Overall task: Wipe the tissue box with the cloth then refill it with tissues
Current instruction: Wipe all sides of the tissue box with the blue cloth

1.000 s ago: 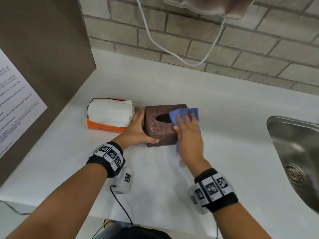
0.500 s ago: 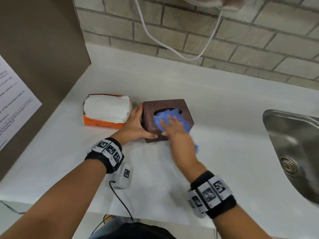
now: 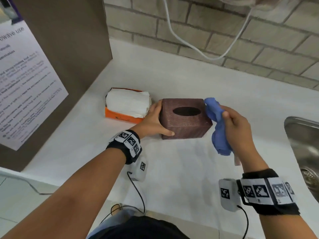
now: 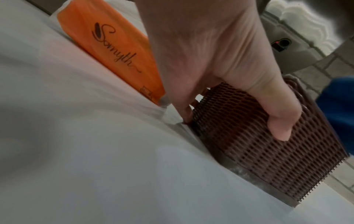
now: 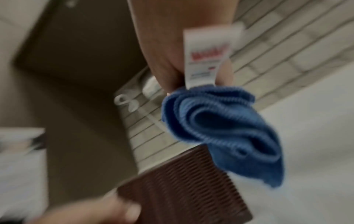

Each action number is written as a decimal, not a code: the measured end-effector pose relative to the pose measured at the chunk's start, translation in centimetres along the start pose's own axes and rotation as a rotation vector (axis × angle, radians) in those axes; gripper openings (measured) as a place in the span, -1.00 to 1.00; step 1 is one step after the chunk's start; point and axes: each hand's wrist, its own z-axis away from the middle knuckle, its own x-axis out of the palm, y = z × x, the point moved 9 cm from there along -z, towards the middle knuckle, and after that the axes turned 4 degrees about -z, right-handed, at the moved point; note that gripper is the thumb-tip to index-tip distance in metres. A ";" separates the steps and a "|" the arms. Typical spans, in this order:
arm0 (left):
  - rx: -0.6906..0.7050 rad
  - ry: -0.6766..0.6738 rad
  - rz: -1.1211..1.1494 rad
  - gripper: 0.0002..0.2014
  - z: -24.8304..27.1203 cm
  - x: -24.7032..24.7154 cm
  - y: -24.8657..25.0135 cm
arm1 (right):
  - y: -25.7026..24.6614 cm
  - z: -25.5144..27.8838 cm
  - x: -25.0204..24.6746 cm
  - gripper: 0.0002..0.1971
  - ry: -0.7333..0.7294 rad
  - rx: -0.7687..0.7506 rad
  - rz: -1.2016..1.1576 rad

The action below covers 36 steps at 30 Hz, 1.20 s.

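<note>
A brown woven tissue box with an oval slot on top stands on the white counter. My left hand grips its left side, thumb across the front face. Just right of the box, lifted clear of it, my right hand clutches a bunched blue cloth; a white label hangs from the cloth. An orange pack of white tissues lies left of the box, close behind my left hand.
A steel sink is set into the counter at the right. A brown side panel with a printed notice bounds the left. A brick wall with a drooping white cable is behind.
My right hand was rubbing the cloth over the top of the box; it has come off to the right, with the cloth gathered in the fist. My left hand stays on the box.
</note>
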 end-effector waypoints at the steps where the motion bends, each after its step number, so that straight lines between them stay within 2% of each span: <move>1: -0.009 0.002 -0.002 0.28 0.0 0.0 -0.1 | -1.1 0.3 1.9 -0.68 -0.032 -0.081 0.088; 3: -0.016 0.013 -0.010 0.32 0.0 -0.1 -0.2 | -2.4 1.5 8.2 -0.66 -0.227 -0.303 0.362; 5: -0.012 0.008 -0.022 0.34 -0.1 -0.3 -0.3 | -1.4 2.9 14.1 -0.58 -0.427 -0.402 0.547; 7: -0.005 0.016 -0.031 0.30 -0.1 -0.5 -0.3 | -0.9 2.8 15.1 -0.56 -0.443 -0.414 0.582; 10: -0.008 0.069 -0.040 0.31 0.0 -0.8 -0.5 | -0.5 2.7 12.4 -0.56 -0.494 -0.452 0.516; 13: -0.026 0.064 -0.045 0.32 0.0 -0.6 -0.8 | 1.2 1.2 7.4 -0.53 -0.403 -0.325 0.350; 16: -0.017 0.060 -0.046 0.33 -0.1 -0.6 -0.9 | 0.9 1.4 8.2 -0.62 -0.296 -0.218 0.365; 20: 0.043 0.056 -0.008 0.31 0.0 -0.7 -0.7 | -1.5 3.4 13.4 -0.56 -0.320 -0.383 0.582; 23: 0.031 0.075 -0.006 0.32 -0.2 -0.7 -1.0 | 0.7 1.6 10.7 -0.51 -0.287 -0.371 0.637; 25: -0.003 0.085 -0.027 0.36 -0.3 -0.5 -1.1 | 2.1 0.4 8.5 -0.53 -0.272 -0.296 0.514; 27: -0.029 0.078 -0.037 0.40 -0.3 -0.2 -1.0 | 2.7 -0.2 7.2 -0.57 -0.239 -0.176 0.270; 29: -0.044 0.072 -0.036 0.41 -0.4 -0.1 -0.9 | 2.5 -0.6 6.5 -0.63 -0.095 -0.071 0.086; 30: -0.043 0.074 -0.036 0.41 -0.3 -0.2 -0.8 | 2.0 -0.5 6.9 -0.65 -0.047 -0.046 0.099; 31: -0.034 0.078 -0.033 0.41 -0.3 -0.2 -0.7 | 1.1 -0.3 7.9 -0.64 -0.034 -0.063 0.212; 33: 0.006 0.084 0.003 0.38 -0.1 -0.3 -0.5 | -0.7 0.8 11.4 -0.57 -0.099 -0.175 0.434; 36: 0.036 0.098 0.050 0.31 0.2 -0.7 -0.4 | -1.8 1.1 13.0 -0.55 -0.153 -0.301 0.474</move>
